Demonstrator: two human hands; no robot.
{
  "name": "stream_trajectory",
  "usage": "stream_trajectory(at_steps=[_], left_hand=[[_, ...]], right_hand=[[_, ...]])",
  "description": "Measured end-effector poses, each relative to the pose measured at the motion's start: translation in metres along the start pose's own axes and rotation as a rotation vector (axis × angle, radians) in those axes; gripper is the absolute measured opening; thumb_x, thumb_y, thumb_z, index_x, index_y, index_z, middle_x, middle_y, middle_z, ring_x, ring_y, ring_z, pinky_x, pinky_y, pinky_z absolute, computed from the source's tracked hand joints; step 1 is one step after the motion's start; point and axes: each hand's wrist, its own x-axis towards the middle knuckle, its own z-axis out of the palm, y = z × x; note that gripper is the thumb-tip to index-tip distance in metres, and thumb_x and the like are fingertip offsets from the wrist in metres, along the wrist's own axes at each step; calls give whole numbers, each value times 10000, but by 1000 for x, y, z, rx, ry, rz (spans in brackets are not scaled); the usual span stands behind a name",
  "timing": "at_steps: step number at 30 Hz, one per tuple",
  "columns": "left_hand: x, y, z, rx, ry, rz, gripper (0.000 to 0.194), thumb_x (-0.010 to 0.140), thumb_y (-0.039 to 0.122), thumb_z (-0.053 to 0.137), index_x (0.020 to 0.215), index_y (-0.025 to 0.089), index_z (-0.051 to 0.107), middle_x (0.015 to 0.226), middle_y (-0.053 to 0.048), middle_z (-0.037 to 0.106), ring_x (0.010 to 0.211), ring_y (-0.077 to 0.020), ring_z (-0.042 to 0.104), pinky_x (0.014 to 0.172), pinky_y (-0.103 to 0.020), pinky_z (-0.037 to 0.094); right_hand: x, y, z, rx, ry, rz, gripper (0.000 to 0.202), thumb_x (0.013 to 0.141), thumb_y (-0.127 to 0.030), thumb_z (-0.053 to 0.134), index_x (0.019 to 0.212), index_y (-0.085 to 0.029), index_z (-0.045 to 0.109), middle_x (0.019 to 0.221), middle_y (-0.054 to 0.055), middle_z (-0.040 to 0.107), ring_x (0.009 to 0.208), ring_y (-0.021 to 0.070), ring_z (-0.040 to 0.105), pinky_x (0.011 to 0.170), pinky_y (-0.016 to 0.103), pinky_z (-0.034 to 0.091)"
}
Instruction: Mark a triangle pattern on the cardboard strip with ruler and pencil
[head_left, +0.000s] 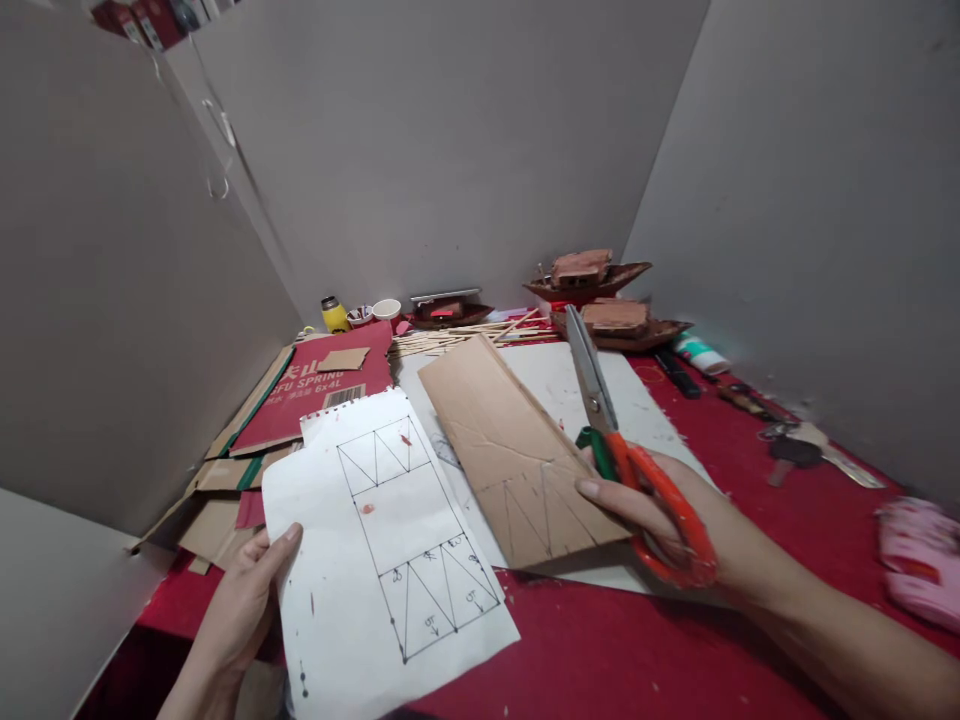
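My left hand (238, 600) pinches the left edge of a white sheet of paper (322, 540), torn along its top. Ink lines on the sheet form a long rectangle with zigzag triangles at both ends and handwritten marks. My right hand (679, 500) grips orange-and-green-handled scissors (590, 375), their blades together and pointing up and away. Between its thumb and fingers the same hand also keeps a brown cardboard piece (484, 420), which has pencilled triangles near its lower edge. The cardboard is tilted, just right of the sheet. Part of my right-hand fingers is hidden behind the cardboard.
Behind lie thin wooden sticks (465, 337) and model boats (589, 275). Red printed cardboard (289, 410) and scraps are stacked left. On the red tabletop (585, 650), at right, are a tube (701, 352), keys (802, 445) and a pink object (919, 560). Grey walls surround the table.
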Motion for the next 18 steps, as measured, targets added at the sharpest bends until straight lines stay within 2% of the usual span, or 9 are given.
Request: stream_trajectory(at_steps=[5, 12, 18], left_hand=[[1, -1, 1, -18, 24, -33, 311, 714, 193, 801, 998, 109, 708, 933, -130, 785, 864, -311, 754, 653, -325, 616], [4, -3, -5, 24, 77, -81, 522, 563, 250, 908, 1037, 173, 703, 935, -90, 791, 848, -328, 755, 625, -327, 626], [8, -5, -10, 37, 93, -121, 623, 495, 278, 942, 1072, 219, 713, 924, -63, 795, 873, -350, 750, 614, -333, 635]], right_hand=[[-1, 1, 0, 68, -28, 63, 341, 750, -498, 719, 803, -209, 548, 721, -27, 507, 679, 168, 472, 605, 263, 401], [0, 1, 0, 136, -25, 37, 321, 728, -437, 734, 833, -213, 529, 687, -50, 438, 627, 139, 410, 580, 255, 346], [1, 4, 1, 211, 0, 18, 326, 756, -464, 708, 867, -205, 546, 712, -45, 443, 635, 131, 411, 586, 254, 335]])
